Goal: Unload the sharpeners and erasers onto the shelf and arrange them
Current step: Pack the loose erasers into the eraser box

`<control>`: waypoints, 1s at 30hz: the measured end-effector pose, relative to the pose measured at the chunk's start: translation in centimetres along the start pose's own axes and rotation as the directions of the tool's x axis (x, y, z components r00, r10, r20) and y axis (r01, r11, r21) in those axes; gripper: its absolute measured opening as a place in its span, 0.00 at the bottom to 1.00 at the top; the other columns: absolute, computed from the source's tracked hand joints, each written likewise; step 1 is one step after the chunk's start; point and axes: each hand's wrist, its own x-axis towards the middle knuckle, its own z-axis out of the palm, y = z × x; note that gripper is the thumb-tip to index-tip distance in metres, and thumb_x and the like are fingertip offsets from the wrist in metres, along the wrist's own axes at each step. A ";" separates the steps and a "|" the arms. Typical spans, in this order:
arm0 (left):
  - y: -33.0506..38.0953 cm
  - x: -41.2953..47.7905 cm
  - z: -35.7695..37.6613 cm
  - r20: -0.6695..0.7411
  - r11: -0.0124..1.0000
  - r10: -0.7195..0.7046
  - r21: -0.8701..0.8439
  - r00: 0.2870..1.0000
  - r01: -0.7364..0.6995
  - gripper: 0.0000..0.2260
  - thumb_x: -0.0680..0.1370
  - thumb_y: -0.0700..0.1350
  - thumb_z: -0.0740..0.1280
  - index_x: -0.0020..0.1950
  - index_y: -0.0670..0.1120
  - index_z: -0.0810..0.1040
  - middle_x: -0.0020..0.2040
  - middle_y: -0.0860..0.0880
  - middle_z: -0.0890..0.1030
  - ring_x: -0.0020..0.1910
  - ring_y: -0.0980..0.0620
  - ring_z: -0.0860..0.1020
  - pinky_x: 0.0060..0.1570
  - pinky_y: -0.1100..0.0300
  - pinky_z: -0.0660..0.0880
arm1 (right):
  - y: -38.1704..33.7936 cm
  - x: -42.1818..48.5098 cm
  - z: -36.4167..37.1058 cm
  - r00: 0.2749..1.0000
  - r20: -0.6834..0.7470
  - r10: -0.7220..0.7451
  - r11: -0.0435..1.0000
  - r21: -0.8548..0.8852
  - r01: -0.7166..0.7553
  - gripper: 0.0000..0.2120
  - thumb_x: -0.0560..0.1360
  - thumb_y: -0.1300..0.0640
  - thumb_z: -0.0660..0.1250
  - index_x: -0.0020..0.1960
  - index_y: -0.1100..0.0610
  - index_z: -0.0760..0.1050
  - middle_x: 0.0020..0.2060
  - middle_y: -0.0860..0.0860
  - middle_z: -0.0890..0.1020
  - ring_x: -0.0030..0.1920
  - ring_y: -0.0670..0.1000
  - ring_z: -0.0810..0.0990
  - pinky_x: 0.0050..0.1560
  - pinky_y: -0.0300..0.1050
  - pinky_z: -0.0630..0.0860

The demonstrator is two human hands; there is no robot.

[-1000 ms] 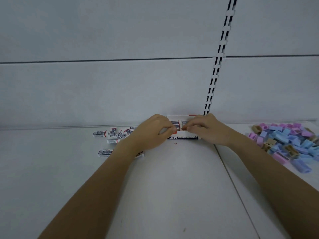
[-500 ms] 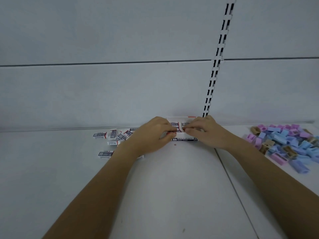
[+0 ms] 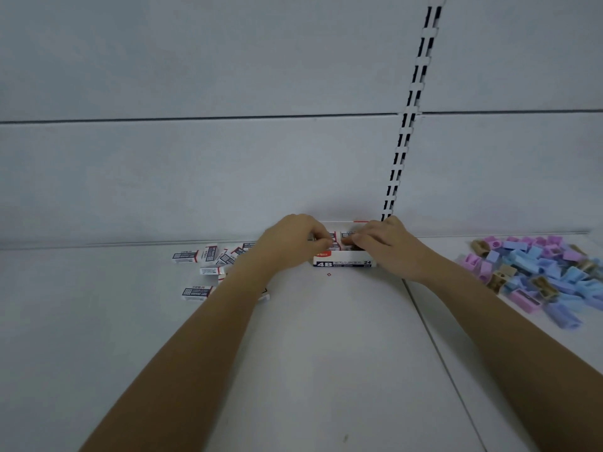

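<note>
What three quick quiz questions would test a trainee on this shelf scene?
1. True or false: the left hand and right hand both reach into the eraser box.
2. The sharpeners lie: A) right of the box, B) left of it, C) inside it.
3. Fill in: the loose erasers lie on the box's ____ side.
Key: 1 true; 2 A; 3 left.

White shelf (image 3: pixel 326 370), 1 seam (image 3: pixel 434 340) running from the back edge toward the front right. Back edge, centre: 1 open eraser box (image 3: pixel 344 263) marked "4B ERASER 24". Left of it, near the back edge: loose erasers (image 3: pixel 208 256), scattered, some overlapping. Back right: heap of pink, blue and tan sharpeners (image 3: pixel 538 275). Small red mark (image 3: pixel 329 274) just in front of the box.
</note>
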 end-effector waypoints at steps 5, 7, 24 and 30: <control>-0.2 1.1 -0.3 0.068 1.000 0.007 0.016 0.998 -0.008 0.06 0.75 0.45 0.67 0.49 0.48 0.83 0.49 0.51 0.82 0.49 0.53 0.76 0.51 0.60 0.72 | 0.0 -0.1 -0.2 1.000 -0.017 -0.010 1.000 0.027 0.010 0.19 0.81 0.60 0.48 0.52 0.61 0.78 0.52 0.63 0.78 0.60 0.55 0.71 0.55 0.34 0.54; -0.3 1.1 -0.3 0.053 0.998 0.060 0.029 0.997 -0.062 0.06 0.75 0.44 0.67 0.49 0.47 0.83 0.47 0.51 0.82 0.43 0.56 0.76 0.42 0.69 0.69 | -0.2 -0.2 -0.3 1.000 -0.023 -0.019 0.999 0.047 0.020 0.19 0.81 0.60 0.48 0.51 0.61 0.78 0.49 0.64 0.78 0.58 0.52 0.72 0.52 0.25 0.51; -0.6 -0.2 0.0 0.070 0.993 0.115 -0.021 0.991 -0.114 0.10 0.79 0.44 0.61 0.53 0.46 0.81 0.43 0.55 0.75 0.42 0.56 0.73 0.40 0.73 0.65 | 0.7 0.0 -0.3 0.994 -0.009 -0.108 0.994 0.012 0.108 0.07 0.72 0.55 0.70 0.50 0.51 0.80 0.41 0.32 0.72 0.54 0.38 0.68 0.54 0.25 0.52; -0.2 -0.8 -0.2 0.092 0.989 0.144 0.023 0.985 -0.147 0.11 0.80 0.44 0.60 0.53 0.42 0.81 0.47 0.46 0.78 0.43 0.54 0.72 0.43 0.63 0.65 | 1.0 0.3 0.2 0.994 -0.003 -0.111 0.992 -0.059 0.111 0.05 0.72 0.52 0.68 0.48 0.46 0.78 0.45 0.42 0.78 0.58 0.46 0.69 0.51 0.32 0.56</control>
